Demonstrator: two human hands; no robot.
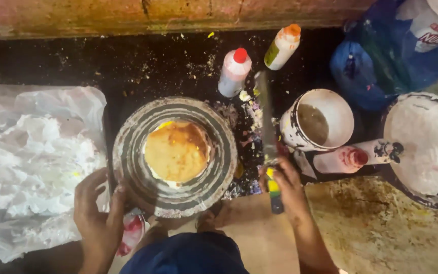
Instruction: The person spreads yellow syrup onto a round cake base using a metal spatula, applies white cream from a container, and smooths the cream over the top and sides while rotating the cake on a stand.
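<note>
Head view | right hand (286,189) clenched on long knife (266,127), blade pointing away, right of turntable (174,156) | left hand (96,213) spread, touching turntable's near-left rim | cake (177,151) centred.

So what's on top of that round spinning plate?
A round golden-brown cake sits in the middle of the ringed turntable, with a bit of white showing at its edge. What's beneath the cake is hidden.

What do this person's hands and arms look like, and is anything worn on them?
Both are bare: the left hand and right hand have no gloves, rings or watch visible, and both forearms show no sleeves. The only clothing in view is a dark blue garment at the bottom edge.
</note>
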